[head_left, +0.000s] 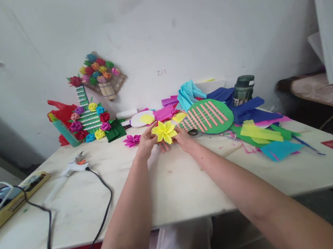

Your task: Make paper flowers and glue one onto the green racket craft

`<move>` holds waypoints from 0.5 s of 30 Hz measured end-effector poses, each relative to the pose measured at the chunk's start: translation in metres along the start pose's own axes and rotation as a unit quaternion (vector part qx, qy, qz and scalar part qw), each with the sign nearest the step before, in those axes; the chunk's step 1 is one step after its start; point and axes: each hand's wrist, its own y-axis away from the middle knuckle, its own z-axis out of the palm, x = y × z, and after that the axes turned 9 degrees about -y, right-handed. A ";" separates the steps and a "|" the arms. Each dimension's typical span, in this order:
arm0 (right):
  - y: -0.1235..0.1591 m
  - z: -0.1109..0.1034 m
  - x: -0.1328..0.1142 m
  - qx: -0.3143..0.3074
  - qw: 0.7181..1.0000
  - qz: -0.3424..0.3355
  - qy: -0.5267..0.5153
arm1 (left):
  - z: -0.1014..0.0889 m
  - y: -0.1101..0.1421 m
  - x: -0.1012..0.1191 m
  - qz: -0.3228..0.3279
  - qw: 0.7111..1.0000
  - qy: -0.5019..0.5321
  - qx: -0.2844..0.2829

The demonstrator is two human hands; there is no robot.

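Note:
Between my two hands is a yellow paper flower (164, 132) with pointed petals, facing up. My left hand (148, 142) grips its left side, and my right hand (183, 138) grips its right side; the flower partly hides the fingertips. A green paddle-shaped board (226, 115) with pink strips lies just beyond my right hand. Its narrow end runs toward the flower, and pink strips (163, 146) show below the petals. To the left of my left hand, a magenta paper flower (132, 140) rests on the table.
A white glue gun (74, 167) with a black cord lies left, near a power strip (11, 205). Crepe paper pieces (260, 131) and a dark bottle (243, 89) are at right. A flower-decorated green guitar shape (89, 126) leans at the wall beside a green-capped bottle (64, 130).

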 end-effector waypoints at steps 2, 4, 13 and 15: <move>-0.001 0.000 0.001 0.006 1.000 -0.006 0.003 | -0.001 0.000 -0.001 -0.003 1.000 -0.001 -0.005; -0.001 0.000 0.001 0.009 1.000 -0.009 0.011 | -0.002 0.001 -0.001 -0.007 1.000 0.001 -0.015; -0.002 -0.001 0.001 0.000 0.998 -0.050 0.048 | -0.002 0.000 0.000 0.001 1.000 0.022 -0.019; -0.002 -0.002 0.001 0.000 0.996 -0.058 0.066 | -0.001 0.000 -0.001 0.005 0.999 0.030 -0.021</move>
